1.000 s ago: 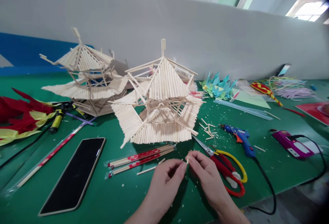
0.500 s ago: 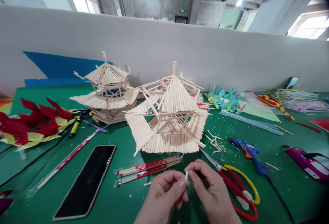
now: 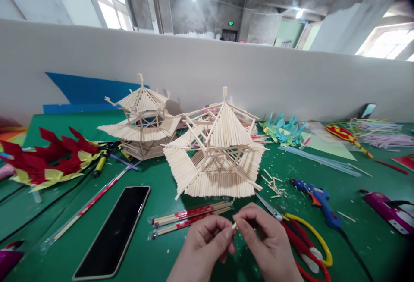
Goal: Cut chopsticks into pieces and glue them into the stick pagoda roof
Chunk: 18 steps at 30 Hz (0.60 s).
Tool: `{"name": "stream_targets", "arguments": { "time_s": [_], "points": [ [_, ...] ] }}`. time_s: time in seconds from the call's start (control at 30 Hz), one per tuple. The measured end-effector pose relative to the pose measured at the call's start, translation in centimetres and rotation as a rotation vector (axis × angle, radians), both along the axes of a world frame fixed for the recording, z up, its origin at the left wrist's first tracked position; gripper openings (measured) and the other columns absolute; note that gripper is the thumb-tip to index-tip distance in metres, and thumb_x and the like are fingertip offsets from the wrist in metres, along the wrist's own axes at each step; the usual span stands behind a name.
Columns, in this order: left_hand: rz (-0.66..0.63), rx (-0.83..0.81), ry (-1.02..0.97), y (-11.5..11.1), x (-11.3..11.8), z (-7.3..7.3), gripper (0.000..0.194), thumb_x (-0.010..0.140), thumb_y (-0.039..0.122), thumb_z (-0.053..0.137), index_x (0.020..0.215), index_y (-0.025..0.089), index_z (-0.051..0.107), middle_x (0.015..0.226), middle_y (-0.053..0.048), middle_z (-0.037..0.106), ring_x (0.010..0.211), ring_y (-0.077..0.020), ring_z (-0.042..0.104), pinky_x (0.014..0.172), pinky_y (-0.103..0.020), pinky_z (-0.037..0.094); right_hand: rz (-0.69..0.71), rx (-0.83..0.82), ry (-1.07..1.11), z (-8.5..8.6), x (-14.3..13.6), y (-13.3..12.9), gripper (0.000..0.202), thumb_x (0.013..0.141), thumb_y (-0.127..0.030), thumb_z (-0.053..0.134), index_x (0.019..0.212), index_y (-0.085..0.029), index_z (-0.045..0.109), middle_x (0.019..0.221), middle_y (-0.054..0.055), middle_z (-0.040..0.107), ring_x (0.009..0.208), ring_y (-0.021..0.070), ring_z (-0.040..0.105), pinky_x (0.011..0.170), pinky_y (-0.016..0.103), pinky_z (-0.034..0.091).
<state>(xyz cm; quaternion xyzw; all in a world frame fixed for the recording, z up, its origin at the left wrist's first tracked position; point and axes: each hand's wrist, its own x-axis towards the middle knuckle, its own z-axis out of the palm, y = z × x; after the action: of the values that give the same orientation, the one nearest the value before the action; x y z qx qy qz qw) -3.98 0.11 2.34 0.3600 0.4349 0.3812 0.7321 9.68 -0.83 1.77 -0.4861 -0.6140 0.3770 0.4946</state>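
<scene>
left hand (image 3: 208,245), right hand (image 3: 263,239): fingers (image 3: 243,227) pinching short stick (image 3: 234,226), now tilted, more upright before

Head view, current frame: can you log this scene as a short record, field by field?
left hand: pinching a short pale wooden stick piece
right hand: fingertips at the same piece
nearest model: pale wooden-stick pavilion, upper roof's front panel filled, adjoining sections open framing
second model: smaller-looking pale wooden-stick pavilion, behind and left
tools: red-and-yellow-handled metal scissors, blue glue gun, both right of the hands
left side: black rectangular phone, lying flat
surface: green tabletop
</scene>
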Motion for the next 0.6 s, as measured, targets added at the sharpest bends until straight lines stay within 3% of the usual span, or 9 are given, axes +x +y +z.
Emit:
{"name": "stream_targets", "arguments": {
  "time_s": [0.1, 0.27, 0.37, 0.5, 0.6],
  "points": [
    [0.034, 0.014, 0.004, -0.2, 0.0, 0.2, 0.020, 0.064, 0.033, 0.067, 0.064, 0.014, 0.061, 0.050, 0.003, 0.052, 0.049, -0.0065, 0.040, 0.048, -0.019, 0.027, -0.041, -0.031, 0.084, -0.1, -0.5, -0.2, 0.012, 0.079, -0.028, 0.052, 0.072, -0.020, 0.059, 0.064, -0.001, 0.053, 0.056, 0.0104, 0.049, 0.052, 0.020, 0.038],
    [0.080, 0.021, 0.024, -0.2, -0.1, 0.4, 0.014, 0.064, 0.027, 0.064, 0.060, 0.014, 0.061, 0.052, 0.003, 0.051, 0.052, -0.0077, 0.040, 0.050, -0.019, 0.029, 0.019, -0.352, 0.522, -0.8, -1.5, -0.3, 0.021, 0.075, -0.037, 0.058, 0.068, -0.017, 0.059, 0.058, -0.001, 0.053, 0.053, 0.0091, 0.047, 0.051, 0.020, 0.038],
    [0.133, 0.050, 0.062, 0.0, -0.3, 0.3, 0.015, 0.065, 0.024, 0.061, 0.055, 0.015, 0.055, 0.049, 0.004, 0.047, 0.049, -0.0075, 0.038, 0.047, -0.019, 0.027, -0.021, -0.426, 0.664, -1.2, -1.7, -0.1, 0.023, 0.071, -0.039, 0.061, 0.067, -0.017, 0.060, 0.053, -0.004, 0.048, 0.047, 0.0052, 0.038, 0.046, 0.016, 0.033],
    [0.202, 0.128, 0.146, 0.3, -0.5, 0.7, 0.032, 0.069, 0.035, 0.059, 0.046, 0.015, 0.048, 0.043, 0.005, 0.040, 0.045, -0.0069, 0.034, 0.045, -0.019, 0.025, -0.088, -0.342, 0.562, -0.4, -1.7, 0.2, 0.021, 0.070, -0.038, 0.063, 0.068, -0.017, 0.063, 0.053, -0.003, 0.050, 0.048, 0.0058, 0.039, 0.045, 0.015, 0.032],
    [0.112, 0.175, 0.110, 0.3, -0.6, 1.4, 0.031, 0.062, 0.045, 0.065, 0.055, 0.015, 0.058, 0.049, 0.003, 0.049, 0.049, -0.0085, 0.040, 0.047, -0.019, 0.029, -0.171, -0.183, 0.389, 0.7, -2.1, 0.4, 0.020, 0.070, -0.038, 0.061, 0.067, -0.019, 0.063, 0.056, -0.001, 0.054, 0.052, 0.0098, 0.047, 0.048, 0.018, 0.038]
  ]
}}
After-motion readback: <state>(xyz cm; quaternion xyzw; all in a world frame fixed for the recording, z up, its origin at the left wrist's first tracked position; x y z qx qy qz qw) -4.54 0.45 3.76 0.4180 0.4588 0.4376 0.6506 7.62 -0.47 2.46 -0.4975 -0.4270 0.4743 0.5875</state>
